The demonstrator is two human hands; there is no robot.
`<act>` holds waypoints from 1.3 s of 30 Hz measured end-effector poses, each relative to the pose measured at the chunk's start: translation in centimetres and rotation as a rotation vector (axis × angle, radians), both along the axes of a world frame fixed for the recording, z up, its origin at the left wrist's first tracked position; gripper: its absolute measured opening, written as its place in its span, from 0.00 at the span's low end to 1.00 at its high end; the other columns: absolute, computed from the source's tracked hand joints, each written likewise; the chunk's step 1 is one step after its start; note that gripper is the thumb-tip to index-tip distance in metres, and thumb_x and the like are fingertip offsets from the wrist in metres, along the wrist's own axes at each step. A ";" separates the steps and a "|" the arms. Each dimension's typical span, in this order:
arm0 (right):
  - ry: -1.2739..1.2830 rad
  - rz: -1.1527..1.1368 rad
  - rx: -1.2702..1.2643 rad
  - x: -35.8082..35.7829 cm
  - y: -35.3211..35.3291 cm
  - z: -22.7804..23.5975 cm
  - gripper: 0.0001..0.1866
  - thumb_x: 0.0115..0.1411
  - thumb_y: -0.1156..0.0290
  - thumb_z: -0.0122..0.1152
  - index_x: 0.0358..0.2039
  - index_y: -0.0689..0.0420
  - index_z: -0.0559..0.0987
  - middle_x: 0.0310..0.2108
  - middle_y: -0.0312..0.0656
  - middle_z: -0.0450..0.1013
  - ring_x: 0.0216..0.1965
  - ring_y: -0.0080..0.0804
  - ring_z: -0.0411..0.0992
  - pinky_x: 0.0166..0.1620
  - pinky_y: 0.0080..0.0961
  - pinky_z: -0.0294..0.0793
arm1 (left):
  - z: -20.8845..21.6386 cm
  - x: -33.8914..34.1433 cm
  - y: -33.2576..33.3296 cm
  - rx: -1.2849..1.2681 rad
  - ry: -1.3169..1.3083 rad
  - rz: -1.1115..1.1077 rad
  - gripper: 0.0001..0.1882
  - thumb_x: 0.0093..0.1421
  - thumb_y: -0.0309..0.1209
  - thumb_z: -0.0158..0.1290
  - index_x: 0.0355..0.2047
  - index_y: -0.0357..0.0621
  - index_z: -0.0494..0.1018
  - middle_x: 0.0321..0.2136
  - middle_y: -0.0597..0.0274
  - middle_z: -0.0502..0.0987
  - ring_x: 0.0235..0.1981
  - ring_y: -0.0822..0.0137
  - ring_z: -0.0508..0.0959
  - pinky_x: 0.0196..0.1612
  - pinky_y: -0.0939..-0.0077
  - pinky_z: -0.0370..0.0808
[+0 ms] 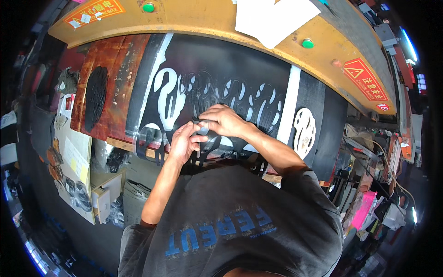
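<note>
A thin black sheet (pixel 230 55) lies over a white board, cut with rows of curved strap-like outlines whose openings show pale. My right hand (pixel 224 121) reaches in from the right, its fingers bent down and closed on a black cut-out piece near the sheet's front edge. Against its fingertips comes my left hand (pixel 184 141), thumb and forefinger pinched together; what is between them is too small to make out. Black strips hang below both hands. Just beyond my left hand a pale sole-shaped patch (pixel 167 108) shows in the sheet.
A yellow machine beam (pixel 194 24) with green buttons spans the far side, white paper (pixel 272 21) on it. Black cut pieces (pixel 96 99) are stacked on the red-brown board at left. A cream slotted sole-shaped piece (pixel 304 133) lies at right. Black loops (pixel 150 141) overhang the front edge.
</note>
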State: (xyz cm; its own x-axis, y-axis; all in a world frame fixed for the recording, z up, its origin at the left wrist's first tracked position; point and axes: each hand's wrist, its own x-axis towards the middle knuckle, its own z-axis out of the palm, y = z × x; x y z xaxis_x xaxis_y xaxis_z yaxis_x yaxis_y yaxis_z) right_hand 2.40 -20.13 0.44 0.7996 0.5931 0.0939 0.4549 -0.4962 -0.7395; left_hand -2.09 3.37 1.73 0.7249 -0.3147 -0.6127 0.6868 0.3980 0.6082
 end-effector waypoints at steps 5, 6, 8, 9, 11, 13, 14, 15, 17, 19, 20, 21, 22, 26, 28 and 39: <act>0.761 -0.343 0.403 5.1 -0.4 -0.1 0.14 0.76 0.62 0.61 0.47 0.61 0.85 0.39 0.32 0.83 0.39 0.20 0.76 0.47 0.24 0.77 | 1.4 -0.2 0.5 1.164 -0.555 -0.264 0.20 0.74 0.47 0.57 0.43 0.40 0.82 0.37 0.58 0.85 0.26 0.67 0.85 0.19 0.74 0.78; 0.819 -0.348 0.408 5.6 -0.6 -0.2 0.14 0.76 0.62 0.62 0.48 0.60 0.85 0.40 0.32 0.83 0.40 0.20 0.75 0.47 0.24 0.76 | 1.7 -0.1 0.5 1.555 -1.020 -0.347 0.21 0.73 0.49 0.57 0.39 0.40 0.83 0.32 0.60 0.84 0.24 0.69 0.84 0.18 0.74 0.76; 0.861 -0.326 0.409 6.0 -0.8 -0.6 0.14 0.76 0.63 0.62 0.49 0.60 0.86 0.40 0.31 0.83 0.40 0.19 0.75 0.48 0.23 0.76 | 2.0 1.2 -0.2 1.129 -0.680 -0.321 0.29 0.72 0.55 0.57 0.44 0.35 0.80 0.31 0.57 0.82 0.22 0.70 0.82 0.20 0.75 0.77; 0.888 -0.324 0.399 6.1 -0.9 -0.7 0.13 0.76 0.63 0.61 0.49 0.59 0.86 0.40 0.31 0.83 0.41 0.19 0.75 0.49 0.23 0.76 | 1.9 2.0 -0.8 0.897 -0.401 -0.375 0.30 0.73 0.55 0.56 0.47 0.34 0.80 0.31 0.55 0.82 0.22 0.70 0.81 0.20 0.76 0.77; 0.858 -0.327 0.371 5.6 -1.0 -0.7 0.14 0.76 0.62 0.61 0.50 0.59 0.85 0.42 0.33 0.83 0.43 0.22 0.75 0.51 0.26 0.75 | 1.3 3.7 -2.2 0.455 -0.072 -0.352 0.36 0.71 0.60 0.56 0.49 0.30 0.76 0.33 0.56 0.82 0.22 0.70 0.81 0.21 0.78 0.78; 0.840 -0.324 0.381 5.1 -1.0 -0.4 0.15 0.75 0.61 0.62 0.51 0.59 0.85 0.44 0.36 0.83 0.46 0.24 0.75 0.54 0.28 0.75 | 0.2 5.0 -3.7 0.380 -0.024 -0.359 0.36 0.72 0.61 0.55 0.47 0.32 0.76 0.32 0.55 0.82 0.23 0.67 0.82 0.24 0.73 0.82; 0.871 -0.333 0.358 5.1 -0.9 -0.2 0.15 0.75 0.61 0.62 0.51 0.59 0.85 0.43 0.36 0.83 0.45 0.24 0.75 0.53 0.28 0.75 | -0.4 5.2 -4.2 0.318 -0.064 -0.353 0.35 0.72 0.61 0.54 0.46 0.32 0.75 0.33 0.54 0.82 0.24 0.66 0.83 0.26 0.71 0.84; 0.881 -0.331 0.368 5.1 -0.9 0.2 0.15 0.75 0.61 0.62 0.51 0.60 0.85 0.43 0.36 0.83 0.45 0.24 0.76 0.53 0.28 0.75 | -0.9 5.3 -4.3 0.305 -0.044 -0.350 0.30 0.76 0.53 0.52 0.46 0.31 0.75 0.33 0.52 0.82 0.24 0.64 0.83 0.27 0.69 0.85; 0.918 -0.356 0.347 5.6 -1.0 0.8 0.15 0.75 0.62 0.62 0.50 0.60 0.85 0.42 0.36 0.84 0.43 0.24 0.77 0.50 0.28 0.75 | -1.7 4.9 -4.2 0.273 -0.015 -0.305 0.26 0.77 0.48 0.51 0.46 0.30 0.75 0.32 0.51 0.82 0.24 0.63 0.83 0.27 0.69 0.85; 0.952 -0.368 0.390 6.2 -1.1 1.2 0.15 0.75 0.60 0.63 0.50 0.60 0.85 0.42 0.36 0.84 0.42 0.23 0.77 0.47 0.27 0.75 | -2.1 4.4 -3.6 0.280 0.014 -0.274 0.21 0.78 0.41 0.47 0.45 0.29 0.74 0.32 0.49 0.82 0.24 0.63 0.84 0.26 0.68 0.85; 1.006 -0.359 0.389 6.4 -1.2 1.1 0.15 0.75 0.60 0.63 0.49 0.59 0.85 0.41 0.36 0.84 0.41 0.23 0.77 0.46 0.26 0.75 | -2.2 4.4 -3.4 0.264 0.007 -0.304 0.23 0.77 0.45 0.51 0.45 0.30 0.74 0.33 0.49 0.82 0.25 0.62 0.84 0.27 0.68 0.86; 0.964 -0.340 0.342 6.5 -1.2 1.0 0.14 0.75 0.61 0.63 0.48 0.59 0.84 0.40 0.36 0.84 0.39 0.24 0.77 0.43 0.29 0.76 | -2.2 4.5 -3.0 0.230 0.026 -0.284 0.24 0.76 0.46 0.54 0.45 0.30 0.75 0.34 0.49 0.83 0.26 0.63 0.85 0.28 0.68 0.86; 0.949 -0.335 0.327 6.5 -1.2 0.7 0.14 0.75 0.60 0.63 0.47 0.59 0.84 0.40 0.36 0.84 0.39 0.24 0.77 0.43 0.29 0.76 | -2.2 4.7 -2.9 0.180 0.045 -0.284 0.25 0.75 0.48 0.57 0.45 0.31 0.75 0.35 0.49 0.83 0.27 0.63 0.85 0.29 0.69 0.87; 0.979 -0.323 0.272 6.9 -0.9 0.2 0.15 0.74 0.59 0.65 0.48 0.59 0.84 0.40 0.36 0.84 0.40 0.24 0.78 0.42 0.27 0.76 | -3.2 5.7 -3.6 0.104 0.001 -0.315 0.21 0.73 0.44 0.61 0.44 0.34 0.78 0.36 0.51 0.84 0.33 0.63 0.87 0.33 0.68 0.88; 1.053 -0.375 0.307 8.2 -0.9 1.8 0.15 0.74 0.58 0.65 0.47 0.58 0.84 0.39 0.37 0.85 0.37 0.24 0.80 0.40 0.28 0.78 | -4.4 5.6 -4.0 0.145 -0.012 -0.298 0.16 0.73 0.40 0.60 0.43 0.36 0.79 0.35 0.53 0.83 0.30 0.63 0.87 0.31 0.68 0.87; -0.345 -0.438 -0.036 17.6 1.0 18.7 0.22 0.76 0.51 0.56 0.51 0.58 0.84 0.43 0.50 0.84 0.47 0.50 0.82 0.54 0.43 0.80 | -4.4 4.8 -4.0 0.136 -0.165 -0.373 0.12 0.74 0.32 0.56 0.43 0.32 0.77 0.39 0.50 0.84 0.33 0.58 0.88 0.35 0.64 0.88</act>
